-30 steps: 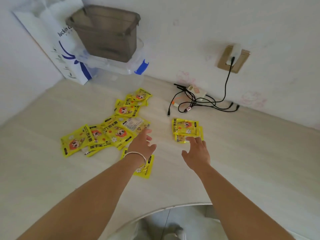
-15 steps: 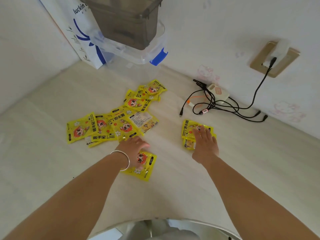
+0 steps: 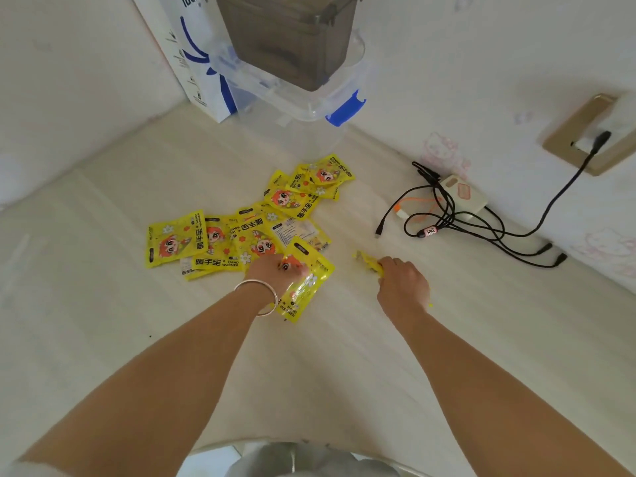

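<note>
Several yellow hand-warmer packets (image 3: 220, 241) lie scattered on the pale table (image 3: 103, 304), with a smaller cluster (image 3: 309, 187) farther back. My left hand (image 3: 272, 273), a silver bangle on its wrist, grips one yellow packet (image 3: 308, 280) lifted at an angle. My right hand (image 3: 402, 287) is curled round a small stack of yellow packets (image 3: 370, 261), seen edge-on and mostly hidden by the hand.
A clear plastic box with blue latches (image 3: 299, 108) stands at the back with a grey bin (image 3: 285, 39) on it, beside a white paper bag (image 3: 192, 63). Black cables (image 3: 464, 222) and a white charger (image 3: 464, 194) lie at the right below a wall socket (image 3: 592, 139).
My left hand has picked up the near packet that lay flat. My right hand has closed on the small stack and raised it off the table on edge.
</note>
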